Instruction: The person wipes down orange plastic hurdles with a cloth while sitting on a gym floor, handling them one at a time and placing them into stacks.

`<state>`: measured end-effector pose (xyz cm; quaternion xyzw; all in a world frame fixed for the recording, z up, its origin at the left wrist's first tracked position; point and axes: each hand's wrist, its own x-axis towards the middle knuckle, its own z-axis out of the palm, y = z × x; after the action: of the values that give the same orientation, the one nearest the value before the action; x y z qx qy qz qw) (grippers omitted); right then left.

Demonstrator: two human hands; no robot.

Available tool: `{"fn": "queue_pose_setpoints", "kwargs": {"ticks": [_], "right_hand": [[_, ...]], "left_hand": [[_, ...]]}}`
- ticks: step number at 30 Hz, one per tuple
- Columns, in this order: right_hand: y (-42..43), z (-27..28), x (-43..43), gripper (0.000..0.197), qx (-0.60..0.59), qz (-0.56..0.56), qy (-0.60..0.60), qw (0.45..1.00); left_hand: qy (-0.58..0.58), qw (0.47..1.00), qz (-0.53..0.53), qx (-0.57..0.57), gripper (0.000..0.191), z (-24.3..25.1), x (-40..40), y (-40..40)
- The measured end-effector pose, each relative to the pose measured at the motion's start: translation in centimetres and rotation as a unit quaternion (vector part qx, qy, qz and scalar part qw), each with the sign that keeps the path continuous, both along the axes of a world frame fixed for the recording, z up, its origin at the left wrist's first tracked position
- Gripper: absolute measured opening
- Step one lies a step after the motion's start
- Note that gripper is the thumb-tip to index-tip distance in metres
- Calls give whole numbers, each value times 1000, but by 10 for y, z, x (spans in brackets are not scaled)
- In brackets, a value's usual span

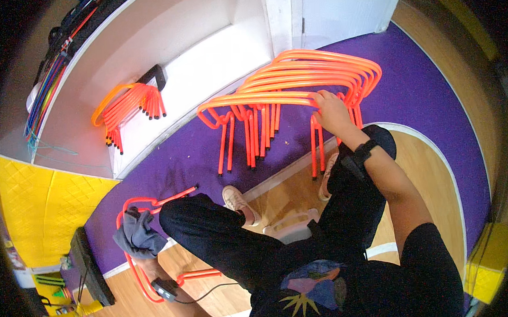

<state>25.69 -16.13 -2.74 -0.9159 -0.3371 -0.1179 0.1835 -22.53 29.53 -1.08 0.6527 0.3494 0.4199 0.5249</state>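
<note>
My left hand (150, 265) is at the lower left, largely hidden by a grey-blue cloth (139, 233) that it holds around the bar of an orange tubular hurdle (135, 274). That hurdle stands beside my left knee. My right hand (332, 112) grips the top bar of the nearest hurdle in a row of orange tubular hurdles (309, 67) with black-capped feet, nested close together on the purple floor. Dark bands with devices sit on both wrists, and a cable runs from the left one.
More orange hurdles (132, 104) hang or rest in a white cabinet (80, 81) at the upper left. Coloured cords (49, 91) hang on its edge. A yellow padded panel (47, 201) and a long black block (91, 267) are at the left. A white door (341, 10) is at the top.
</note>
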Motion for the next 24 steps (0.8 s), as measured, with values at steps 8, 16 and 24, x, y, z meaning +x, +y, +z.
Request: {"fn": "queue_pose_setpoints", "kwargs": {"ticks": [8, 16, 24], "right_hand": [[33, 0, -32, 47, -5, -89, 156, 984], [24, -23, 1, 26, 68, -137, 65, 986], [63, -13, -60, 39, 186, 174, 362, 897]], "left_hand": [[184, 792, -150, 562, 33, 88, 182, -179], [256, 821, -320, 397, 12, 60, 230, -265], [217, 912, -321, 137, 20, 9, 250, -283]]}}
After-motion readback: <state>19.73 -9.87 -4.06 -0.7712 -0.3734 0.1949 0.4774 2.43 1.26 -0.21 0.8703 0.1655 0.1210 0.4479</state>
